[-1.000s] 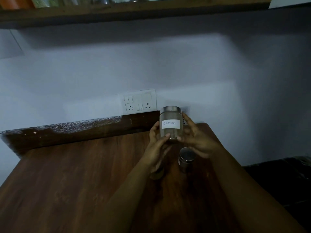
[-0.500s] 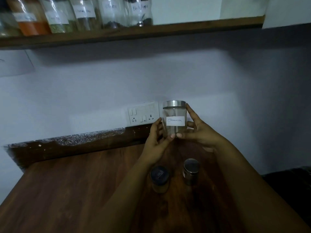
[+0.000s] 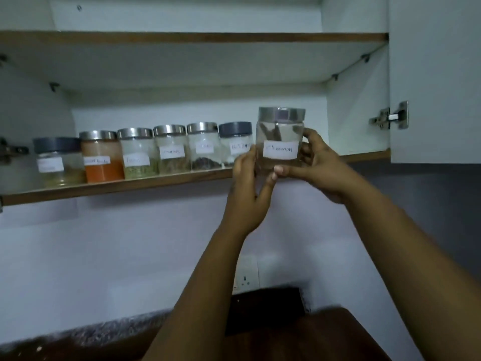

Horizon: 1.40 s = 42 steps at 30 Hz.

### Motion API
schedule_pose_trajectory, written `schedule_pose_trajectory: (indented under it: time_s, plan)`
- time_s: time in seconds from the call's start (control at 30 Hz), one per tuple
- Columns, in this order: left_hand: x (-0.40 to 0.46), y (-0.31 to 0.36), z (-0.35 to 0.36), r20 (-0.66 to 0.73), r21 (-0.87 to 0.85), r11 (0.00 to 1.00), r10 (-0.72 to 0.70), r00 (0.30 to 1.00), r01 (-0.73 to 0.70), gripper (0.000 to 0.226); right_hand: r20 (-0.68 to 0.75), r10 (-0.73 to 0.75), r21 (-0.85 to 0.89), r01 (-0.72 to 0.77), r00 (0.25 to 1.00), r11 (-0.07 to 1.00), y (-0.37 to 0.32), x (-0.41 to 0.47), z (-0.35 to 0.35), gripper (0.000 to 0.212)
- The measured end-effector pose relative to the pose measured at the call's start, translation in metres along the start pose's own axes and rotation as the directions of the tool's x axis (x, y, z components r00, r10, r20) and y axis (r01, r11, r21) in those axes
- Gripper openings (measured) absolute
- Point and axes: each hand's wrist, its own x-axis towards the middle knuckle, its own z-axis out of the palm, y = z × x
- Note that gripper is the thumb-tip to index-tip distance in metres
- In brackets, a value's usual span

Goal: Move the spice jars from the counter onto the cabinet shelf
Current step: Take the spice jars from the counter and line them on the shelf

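Hands, left hand (image 3: pixel 248 183) and right hand (image 3: pixel 316 165), clasp clear steel-lidded cinnamon jar (image 3: pixel 280 140); advise setting it level at three o'clock of dark-lidded glass jar (image 3: pixel 235 144) on brown-edged cabinet shelf (image 3: pixel 117 187); release afterwards.

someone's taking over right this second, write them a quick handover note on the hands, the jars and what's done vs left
Left hand and right hand both grip the cinnamon jar, held upright in the air at the right end of the cabinet shelf, not yet set down.
Done: six labelled jars stand in a row on the shelf, from the dark-lidded jar on the left to the black pepper jar on the right.
Left: set the cinnamon jar in the free space right of the black pepper jar. The counter is mostly out of view, so check it for further jars.
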Motion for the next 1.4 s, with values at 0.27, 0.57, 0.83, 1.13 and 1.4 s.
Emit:
schedule_pose_trajectory:
  time_s: [0.27, 0.57, 0.83, 1.13, 1.4]
  plan:
    - [0.05, -0.039, 0.005, -0.191, 0.393, 0.919, 0.08, 0.978, 0.002, 0.04, 0.035, 0.145, -0.292, -0.129, 0.989, 0.948, 0.006, 0.082, -0.028, 0.091]
    - [0.033, -0.101, 0.009, -0.229, 0.816, 0.578, 0.318, 0.92, 0.004, 0.03, 0.057, 0.359, -0.563, -0.267, 0.931, 0.782, 0.029, 0.13, -0.031, 0.09]
    - [0.035, -0.108, 0.012, -0.237, 0.824, 0.567, 0.338, 0.911, 0.004, 0.031, 0.105, 0.385, -0.564, -0.263, 0.917, 0.782, 0.042, 0.143, -0.033, 0.088]
    - [0.036, -0.11, 0.015, -0.275, 0.801, 0.599, 0.349, 0.896, 0.013, 0.029, 0.116, 0.327, -0.664, -0.172, 0.938, 0.728, 0.043, 0.14, -0.031, 0.08]
    - [0.034, -0.106, 0.014, -0.273, 0.785, 0.619, 0.316, 0.909, 0.021, 0.029, 0.072, 0.357, -0.771, -0.176, 0.931, 0.613, 0.042, 0.14, -0.026, 0.084]
